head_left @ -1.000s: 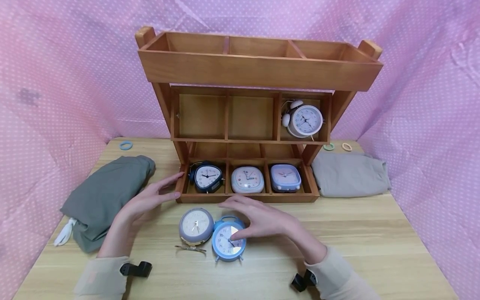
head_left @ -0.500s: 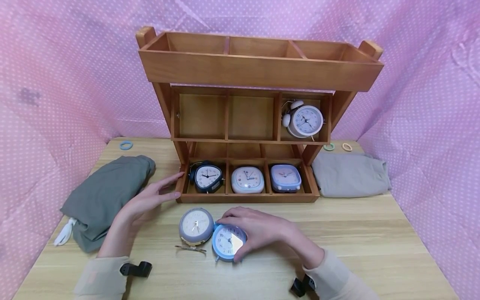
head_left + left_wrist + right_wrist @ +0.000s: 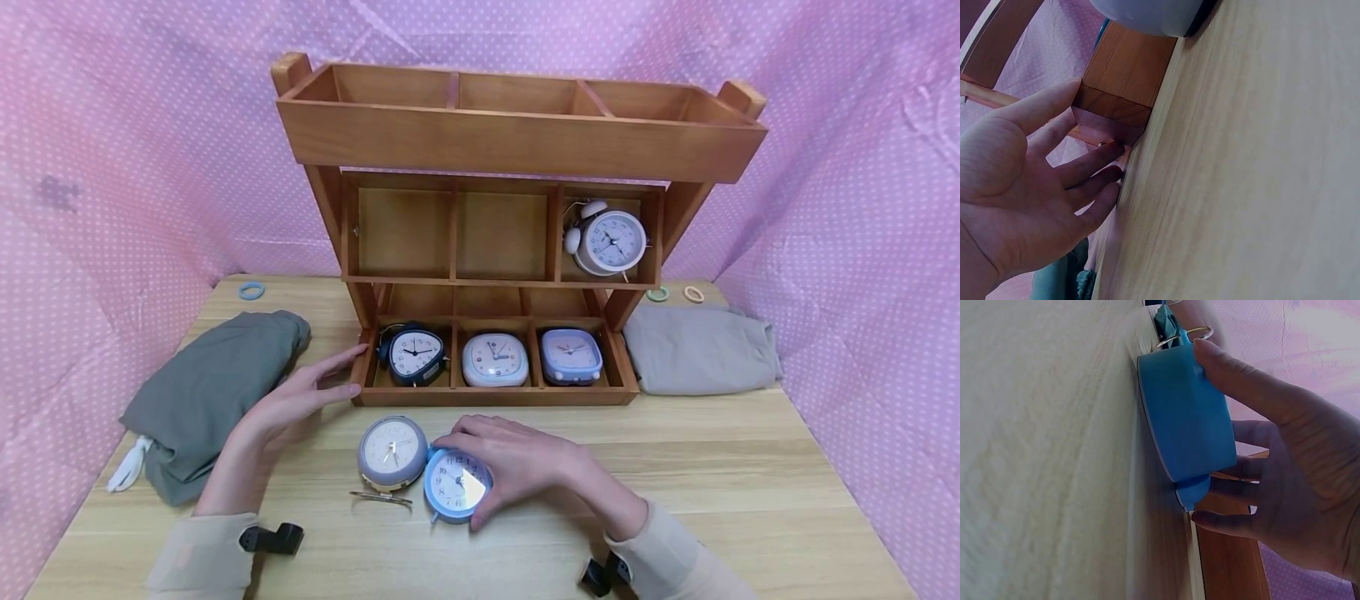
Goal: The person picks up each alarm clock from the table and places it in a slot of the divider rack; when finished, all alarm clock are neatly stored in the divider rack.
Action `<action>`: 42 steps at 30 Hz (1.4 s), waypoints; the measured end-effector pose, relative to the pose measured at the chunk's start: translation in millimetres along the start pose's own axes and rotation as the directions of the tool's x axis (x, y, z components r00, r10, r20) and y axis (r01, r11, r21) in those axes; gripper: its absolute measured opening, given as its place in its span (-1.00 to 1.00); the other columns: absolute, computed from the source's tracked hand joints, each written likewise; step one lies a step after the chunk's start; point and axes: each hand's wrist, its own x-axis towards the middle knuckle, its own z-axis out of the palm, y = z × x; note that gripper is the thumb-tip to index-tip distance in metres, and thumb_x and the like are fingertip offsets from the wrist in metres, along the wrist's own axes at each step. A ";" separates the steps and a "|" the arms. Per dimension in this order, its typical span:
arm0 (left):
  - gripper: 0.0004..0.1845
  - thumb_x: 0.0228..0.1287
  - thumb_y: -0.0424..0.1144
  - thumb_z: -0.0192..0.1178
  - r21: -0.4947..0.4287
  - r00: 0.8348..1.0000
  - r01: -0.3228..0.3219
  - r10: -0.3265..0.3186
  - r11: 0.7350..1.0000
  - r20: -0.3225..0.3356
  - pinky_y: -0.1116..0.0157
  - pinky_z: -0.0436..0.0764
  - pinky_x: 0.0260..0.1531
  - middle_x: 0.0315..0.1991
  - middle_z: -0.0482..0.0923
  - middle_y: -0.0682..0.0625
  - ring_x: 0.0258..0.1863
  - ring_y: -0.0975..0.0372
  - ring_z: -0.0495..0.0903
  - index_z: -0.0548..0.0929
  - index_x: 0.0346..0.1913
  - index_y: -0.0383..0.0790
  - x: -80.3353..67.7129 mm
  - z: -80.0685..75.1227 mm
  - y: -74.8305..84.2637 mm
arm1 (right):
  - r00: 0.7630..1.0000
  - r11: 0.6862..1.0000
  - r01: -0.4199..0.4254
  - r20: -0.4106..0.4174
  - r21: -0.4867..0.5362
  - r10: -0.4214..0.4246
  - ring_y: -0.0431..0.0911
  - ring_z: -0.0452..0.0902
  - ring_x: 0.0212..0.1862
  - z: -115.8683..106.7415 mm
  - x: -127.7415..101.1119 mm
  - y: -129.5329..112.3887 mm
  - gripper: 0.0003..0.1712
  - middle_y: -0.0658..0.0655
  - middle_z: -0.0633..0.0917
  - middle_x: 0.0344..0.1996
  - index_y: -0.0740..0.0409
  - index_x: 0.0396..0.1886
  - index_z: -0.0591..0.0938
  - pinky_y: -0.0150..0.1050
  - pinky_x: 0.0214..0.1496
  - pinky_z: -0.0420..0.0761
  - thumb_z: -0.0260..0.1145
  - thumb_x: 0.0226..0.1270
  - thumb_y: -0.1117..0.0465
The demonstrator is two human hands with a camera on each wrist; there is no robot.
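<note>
In the head view, my right hand (image 3: pixel 521 458) grips a light blue alarm clock (image 3: pixel 453 487) that lies face up on the table. Its thumb is at the clock's lower right edge and its fingers reach over the top. The right wrist view has the clock's blue side (image 3: pixel 1185 415) between thumb and fingers. Beside it, on the left, is a round grey-purple clock (image 3: pixel 390 450), with a thin metallic piece (image 3: pixel 382 498) below it. My left hand (image 3: pixel 300 396) touches the bottom left corner of a wooden shelf (image 3: pixel 495 398), its fingers extended.
Black, white and lilac clocks (image 3: pixel 572 356) fill the bottom tray's compartments. A white twin-bell clock (image 3: pixel 613 242) sits in the middle tray's right compartment. A dark grey bag (image 3: pixel 217 400) lies left, a light grey cloth (image 3: pixel 701 350) right. Small rings (image 3: pixel 252 291) lie behind.
My right hand has come down onto the light blue clock and its fingers and thumb have closed around it. The left hand has stayed at the shelf corner.
</note>
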 end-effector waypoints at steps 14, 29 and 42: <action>-0.18 0.47 0.05 0.23 0.002 1.000 -0.018 0.018 1.000 0.004 -0.49 0.02 0.43 0.69 -0.05 -0.20 0.65 -0.28 -0.13 0.11 0.66 0.09 -1.4 -0.1 2.4 | 1.000 1.000 -0.012 -0.002 -0.004 0.012 -0.20 0.47 0.37 -3.9 -2.0 -0.2 0.16 -0.10 0.57 0.30 -0.12 0.51 0.39 -0.14 0.53 0.43 0.67 -0.12 -0.28; -0.18 0.47 0.06 0.22 -0.004 1.000 -0.010 0.010 1.000 0.003 -0.51 0.00 0.42 0.69 -0.07 -0.20 0.65 -0.30 -0.15 0.10 0.66 0.07 -2.3 0.2 2.1 | 0.999 0.999 -0.032 0.032 0.010 0.032 -0.17 0.41 0.45 -6.3 -3.7 3.1 0.17 -0.08 0.53 0.38 -0.10 0.56 0.31 -0.10 0.57 0.39 0.65 -0.03 -0.21; -0.18 0.48 0.07 0.21 0.006 1.000 -0.016 0.016 1.000 0.005 -0.52 -0.02 0.41 0.69 -0.07 -0.22 0.65 -0.30 -0.16 0.09 0.66 0.08 -0.9 0.0 0.8 | 0.999 0.999 -0.037 -0.039 -0.009 0.037 -0.19 0.49 0.32 0.4 -2.9 1.7 0.25 -0.05 0.54 0.29 -0.01 0.48 0.33 -0.14 0.46 0.51 0.60 -0.16 -0.46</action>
